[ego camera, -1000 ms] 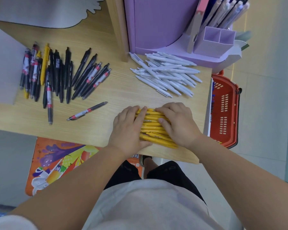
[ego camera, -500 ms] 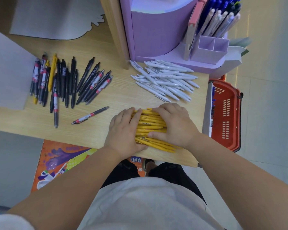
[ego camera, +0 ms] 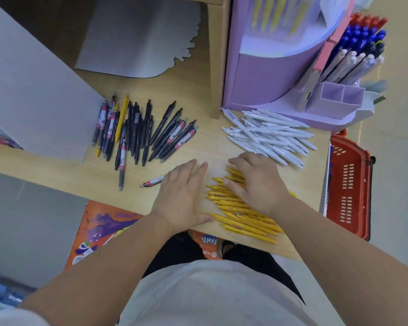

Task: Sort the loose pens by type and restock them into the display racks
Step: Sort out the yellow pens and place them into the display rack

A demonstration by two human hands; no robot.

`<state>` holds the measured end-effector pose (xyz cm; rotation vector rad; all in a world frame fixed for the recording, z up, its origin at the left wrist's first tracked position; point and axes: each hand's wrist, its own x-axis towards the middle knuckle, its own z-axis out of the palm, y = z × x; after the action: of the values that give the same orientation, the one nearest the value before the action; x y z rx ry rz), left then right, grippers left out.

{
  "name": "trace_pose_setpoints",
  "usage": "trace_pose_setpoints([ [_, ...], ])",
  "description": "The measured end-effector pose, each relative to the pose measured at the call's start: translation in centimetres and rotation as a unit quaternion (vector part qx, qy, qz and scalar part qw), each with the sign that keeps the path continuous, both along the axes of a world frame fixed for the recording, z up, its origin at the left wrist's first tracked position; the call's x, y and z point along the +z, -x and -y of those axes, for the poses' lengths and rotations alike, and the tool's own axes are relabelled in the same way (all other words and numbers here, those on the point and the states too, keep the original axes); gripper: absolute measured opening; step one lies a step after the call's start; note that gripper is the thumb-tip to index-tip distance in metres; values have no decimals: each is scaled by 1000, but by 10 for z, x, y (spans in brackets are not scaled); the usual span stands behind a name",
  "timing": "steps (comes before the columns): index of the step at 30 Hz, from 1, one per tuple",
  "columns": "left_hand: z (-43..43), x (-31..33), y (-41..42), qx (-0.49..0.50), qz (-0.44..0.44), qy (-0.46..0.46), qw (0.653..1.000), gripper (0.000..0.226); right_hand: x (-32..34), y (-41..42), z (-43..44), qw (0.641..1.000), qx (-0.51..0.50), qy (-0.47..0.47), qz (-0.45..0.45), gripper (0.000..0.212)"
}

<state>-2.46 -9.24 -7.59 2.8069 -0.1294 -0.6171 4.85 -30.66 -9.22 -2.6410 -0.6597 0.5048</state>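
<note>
- Step in hand, as I judge it: gathering the yellow pens [ego camera: 242, 218] into one bundle; the black pens [ego camera: 137, 132] and white pens [ego camera: 269, 137] lie in separate heaps further back on the desk [ego camera: 210, 142]
- The yellow pens lie near the desk's front edge, partly under the right hand [ego camera: 257, 184], whose fingers rest spread and nearly straight on top, gripping nothing
- The left hand [ego camera: 184, 194] lies flat just left of the heap, fingers straight, holding nothing
- Their long axes run left to right, slightly slanted; tapered tips point left
- Next likely calls for both hands closing round the heap, tips aligned, then lifting it toward the purple rack [ego camera: 269, 74]
</note>
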Motion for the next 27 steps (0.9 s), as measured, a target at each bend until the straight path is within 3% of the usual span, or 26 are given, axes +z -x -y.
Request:
trace_pose_setpoints([
  [5,-64,5,-17,99,44,18,994,98,4,-13,-66,1000,6,-4,18,56],
  [9,-138,7,-39,191,84,-28,978,69,8,-30,-131,999,33,26,-7,56],
  [14,-194,3,-55,213,15,-12,977,25,4,-56,-189,995,-66,46,-60,61],
  [23,-219,-6,-66,228,41,50,971,23,-5,-55,-217,994,-92,24,-47,48],
  [27,-223,-9,-76,254,51,61,964,42,-4,-53,-227,991,-129,46,2,43],
])
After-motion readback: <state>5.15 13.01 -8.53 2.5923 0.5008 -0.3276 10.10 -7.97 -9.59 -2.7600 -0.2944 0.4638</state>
